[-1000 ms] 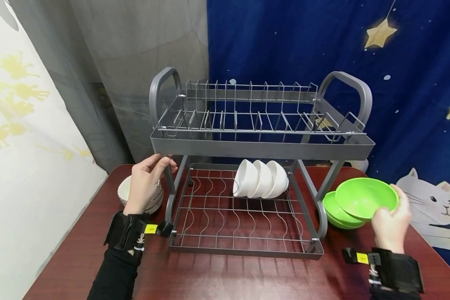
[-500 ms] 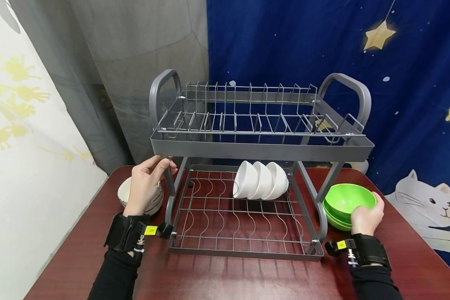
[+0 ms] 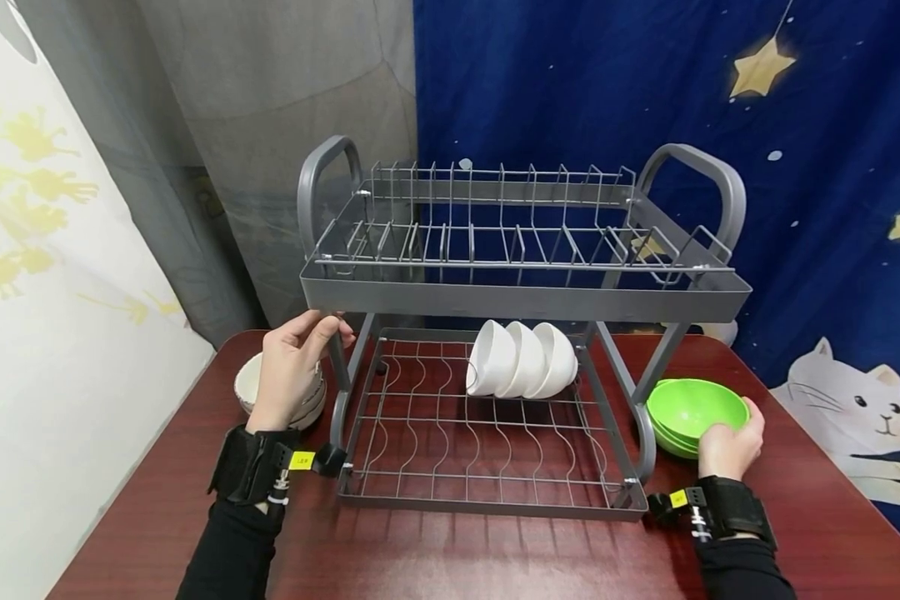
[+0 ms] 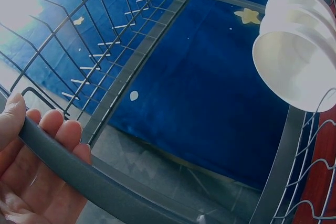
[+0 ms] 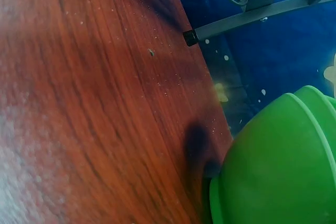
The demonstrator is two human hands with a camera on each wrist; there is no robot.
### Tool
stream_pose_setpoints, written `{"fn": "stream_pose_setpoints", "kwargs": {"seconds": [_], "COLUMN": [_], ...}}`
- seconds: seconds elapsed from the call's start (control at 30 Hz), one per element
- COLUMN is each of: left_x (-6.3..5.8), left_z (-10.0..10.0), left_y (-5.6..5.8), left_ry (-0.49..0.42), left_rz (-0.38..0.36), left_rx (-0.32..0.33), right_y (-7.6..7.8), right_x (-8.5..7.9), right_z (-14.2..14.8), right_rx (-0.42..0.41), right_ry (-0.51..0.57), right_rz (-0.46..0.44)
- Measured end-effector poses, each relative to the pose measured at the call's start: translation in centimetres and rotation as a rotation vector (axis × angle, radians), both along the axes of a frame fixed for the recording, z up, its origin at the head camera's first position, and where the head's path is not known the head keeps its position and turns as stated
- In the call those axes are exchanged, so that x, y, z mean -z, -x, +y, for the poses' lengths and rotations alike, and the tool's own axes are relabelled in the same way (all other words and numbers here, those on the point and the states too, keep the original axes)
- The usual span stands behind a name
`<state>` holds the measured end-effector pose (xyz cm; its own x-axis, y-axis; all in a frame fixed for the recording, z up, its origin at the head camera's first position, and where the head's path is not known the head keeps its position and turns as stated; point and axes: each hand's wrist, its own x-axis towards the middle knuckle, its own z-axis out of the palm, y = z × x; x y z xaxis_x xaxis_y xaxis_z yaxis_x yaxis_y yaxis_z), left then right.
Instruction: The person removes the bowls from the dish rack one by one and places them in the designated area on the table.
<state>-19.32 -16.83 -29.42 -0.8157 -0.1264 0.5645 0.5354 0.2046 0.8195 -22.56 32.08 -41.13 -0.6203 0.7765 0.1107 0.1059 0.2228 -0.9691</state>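
A grey two-tier dish rack (image 3: 525,296) stands on the table. My left hand (image 3: 288,367) grips its left upright just below the upper tier, thumb on one side of the grey bar and fingers behind. At the right, my right hand (image 3: 731,442) holds the rim of a green bowl (image 3: 697,407), thumb over the edge; that bowl sits nested on the other green bowls (image 3: 671,442). In the right wrist view the stacked green bowls (image 5: 278,166) fill the lower right corner, and the hand is out of sight. Three white bowls (image 3: 491,360) lean on edge in the lower tier.
Behind my left hand stands a stack of cream bowls (image 3: 249,383), partly hidden. The upper tier carries upright wire dividers (image 3: 495,225). A blue curtain (image 3: 540,83) hangs behind the rack, and the red-brown table (image 3: 480,554) extends in front.
My right hand has moved left and slightly down with the green bowl, which has settled onto the stack. The left hand stays on the rack.
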Motion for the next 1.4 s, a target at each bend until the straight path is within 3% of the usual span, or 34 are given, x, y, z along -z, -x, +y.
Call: {"fn": "stream_pose_setpoints", "kwargs": {"seconds": [0.47, 0.6, 0.73, 0.83, 0.93, 1.07, 1.17, 1.23, 1.3, 1.4], "left_x": [-0.1, -0.1, -0.1, -0.1, -0.2, -0.2, -0.2, -0.1, -0.1, 0.0], "left_z": [0.2, 0.2, 0.3, 0.3, 0.2, 0.1, 0.0, 0.1, 0.1, 0.2], "left_y": [-0.2, -0.1, -0.2, -0.2, -0.3, -0.3, -0.2, -0.2, -0.2, -0.1], "left_ry": [-0.007, -0.009, -0.011, -0.011, -0.008, 0.003, 0.004, -0.001, -0.006, -0.012], "left_rz": [-0.002, -0.004, -0.010, -0.007, 0.004, 0.021, 0.030, 0.029, 0.025, 0.020], "left_rx": [0.003, 0.001, 0.013, 0.011, -0.005, -0.018, -0.015, -0.009, -0.006, 0.000], "right_y": [0.2, 0.1, -0.9, -2.2, -4.1, -7.3, -9.3, -10.0, -10.2, -9.5], "right_x": [1.0, 1.0, -0.1, -2.2, -4.8, -8.1, -10.1, -11.1, -12.0, -13.1], "right_z": [0.5, 0.7, 0.8, 0.0, -1.8, -5.2, -8.1, -9.9, -11.7, -14.1], "right_rx": [-0.030, -0.071, -0.117, -0.114, -0.118, -0.268, -0.475, -0.621, -0.714, -0.753], "right_ry": [0.147, 0.140, 0.180, 0.212, 0.169, 0.125, 0.080, 0.026, -0.085, -0.260], "right_rz": [0.035, 0.034, 0.138, 0.297, 0.483, 0.715, 0.783, 0.801, 0.752, 0.654]}}
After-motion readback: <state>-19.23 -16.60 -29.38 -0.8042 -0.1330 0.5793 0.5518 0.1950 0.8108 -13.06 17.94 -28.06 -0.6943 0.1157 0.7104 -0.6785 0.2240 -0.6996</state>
